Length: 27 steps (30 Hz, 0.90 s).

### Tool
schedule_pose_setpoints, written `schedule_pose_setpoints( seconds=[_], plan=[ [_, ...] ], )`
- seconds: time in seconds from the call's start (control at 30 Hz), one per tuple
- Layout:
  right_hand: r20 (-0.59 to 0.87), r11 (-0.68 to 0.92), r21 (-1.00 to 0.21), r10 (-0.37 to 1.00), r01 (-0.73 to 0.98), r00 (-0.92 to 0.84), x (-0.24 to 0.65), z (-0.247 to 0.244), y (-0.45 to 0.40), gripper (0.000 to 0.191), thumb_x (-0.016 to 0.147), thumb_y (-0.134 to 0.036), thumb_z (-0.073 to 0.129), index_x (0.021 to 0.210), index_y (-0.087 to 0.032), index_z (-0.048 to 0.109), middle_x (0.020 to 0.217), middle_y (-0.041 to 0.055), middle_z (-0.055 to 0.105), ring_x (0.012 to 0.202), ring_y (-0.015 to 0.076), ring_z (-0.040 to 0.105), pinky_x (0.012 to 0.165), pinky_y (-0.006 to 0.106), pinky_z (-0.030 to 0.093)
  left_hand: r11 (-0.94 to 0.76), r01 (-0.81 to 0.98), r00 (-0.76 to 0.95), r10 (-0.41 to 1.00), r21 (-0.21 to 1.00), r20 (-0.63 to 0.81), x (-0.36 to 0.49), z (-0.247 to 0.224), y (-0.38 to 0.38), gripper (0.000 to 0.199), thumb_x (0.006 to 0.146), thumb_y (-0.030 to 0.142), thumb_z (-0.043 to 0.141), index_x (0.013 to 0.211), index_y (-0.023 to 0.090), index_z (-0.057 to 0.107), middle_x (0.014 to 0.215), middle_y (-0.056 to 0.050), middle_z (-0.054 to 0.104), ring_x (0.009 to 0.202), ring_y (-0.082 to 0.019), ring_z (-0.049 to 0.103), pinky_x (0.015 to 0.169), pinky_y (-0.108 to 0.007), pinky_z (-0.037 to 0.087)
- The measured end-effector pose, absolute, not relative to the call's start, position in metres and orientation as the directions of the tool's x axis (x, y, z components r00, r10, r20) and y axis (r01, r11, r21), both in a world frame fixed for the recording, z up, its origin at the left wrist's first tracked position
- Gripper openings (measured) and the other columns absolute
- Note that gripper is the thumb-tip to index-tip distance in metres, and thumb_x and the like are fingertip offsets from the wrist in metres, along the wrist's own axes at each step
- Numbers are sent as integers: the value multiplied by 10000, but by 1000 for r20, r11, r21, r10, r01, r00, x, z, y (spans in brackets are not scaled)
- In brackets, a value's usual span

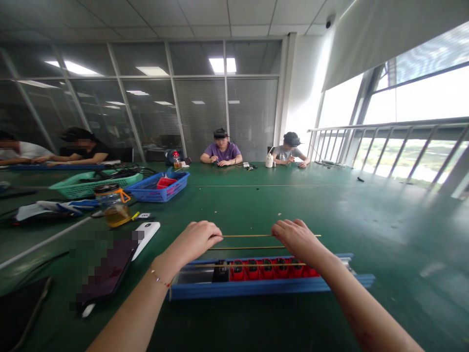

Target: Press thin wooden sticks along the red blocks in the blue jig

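A thin wooden stick runs level between my two hands above the green table. Near its left end, my left hand has its fingers closed on it. My right hand pinches the same stick further right, and a short end sticks out past the knuckles. Just below lies a second thin stick. Nearest me is a long tray with blue side rails, holding a row of red blocks with black tops and one black block. A third stick crosses over these blocks. My right forearm hides the tray's right part.
To the left are a dark phone, a white device, a jar of amber liquid, gloves, a blue basket and a green basket. Several people sit along the table's far and left sides.
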State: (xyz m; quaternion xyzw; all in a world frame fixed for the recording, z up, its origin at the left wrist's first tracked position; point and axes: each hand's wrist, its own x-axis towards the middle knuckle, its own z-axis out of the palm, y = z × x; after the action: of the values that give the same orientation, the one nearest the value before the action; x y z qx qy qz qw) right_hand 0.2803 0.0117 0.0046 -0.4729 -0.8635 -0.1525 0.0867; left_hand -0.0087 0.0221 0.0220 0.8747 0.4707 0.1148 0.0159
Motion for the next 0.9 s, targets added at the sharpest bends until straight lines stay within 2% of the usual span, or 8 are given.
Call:
schedule_pose_setpoints(
  seconds=[0.07,0.17,0.27,0.37,0.5,0.67,0.77,0.9],
  plan=[
    [284,507,179,794,843,-538,279,-1,15,149,884,-171,382,895,-211,526,869,20,589,812,148,523,695,277,284,-565,818,540,818,104,198,-7,16,25,255,834,331,429,855,242,667,900,-22,634,876,-168,538,746,-255,353],
    [255,520,159,799,839,-544,277,-9,19,157,886,-183,379,891,-214,532,869,18,597,817,148,531,694,276,291,-543,827,520,836,141,174,-6,7,29,190,794,275,491,890,246,652,856,-17,635,854,-162,546,715,-249,370],
    [224,531,112,810,840,-542,277,-13,21,174,885,-199,374,887,-227,546,872,9,613,829,150,546,705,277,301,-518,831,498,855,202,145,-7,-2,35,116,751,228,531,769,229,646,791,3,645,770,-146,568,655,-238,378],
    [205,527,49,826,849,-525,281,-11,19,184,879,-230,379,937,-243,552,926,6,622,874,153,556,729,277,314,-507,829,494,862,237,116,-9,-14,43,124,743,201,522,704,221,639,764,13,657,710,-134,581,632,-233,378],
    [184,521,-37,842,853,-506,291,4,8,197,863,-312,396,950,-257,565,951,-2,629,850,156,573,731,278,340,-492,844,485,870,214,86,-13,-31,53,134,726,189,527,702,233,652,753,11,666,713,-139,590,638,-237,377],
    [117,591,-103,806,800,-580,296,24,-16,201,832,-341,439,942,-250,581,925,1,637,827,156,578,708,260,364,-428,886,424,903,178,59,-17,-47,62,70,703,229,569,701,239,638,746,12,658,706,-144,586,593,-229,374],
    [55,623,-107,782,775,-621,291,27,-26,216,784,-360,506,950,-251,593,927,7,639,826,170,580,684,258,372,-376,911,379,925,168,12,-18,-53,65,53,693,266,591,696,228,628,743,7,647,691,-140,583,583,-227,372],
    [39,626,-55,780,778,-625,281,22,-31,185,758,-280,521,916,-244,610,909,14,638,809,182,587,687,275,374,-370,918,366,929,145,59,-20,-57,67,78,680,287,599,675,214,628,836,-15,622,772,-152,576,663,-236,394]
  ],
)
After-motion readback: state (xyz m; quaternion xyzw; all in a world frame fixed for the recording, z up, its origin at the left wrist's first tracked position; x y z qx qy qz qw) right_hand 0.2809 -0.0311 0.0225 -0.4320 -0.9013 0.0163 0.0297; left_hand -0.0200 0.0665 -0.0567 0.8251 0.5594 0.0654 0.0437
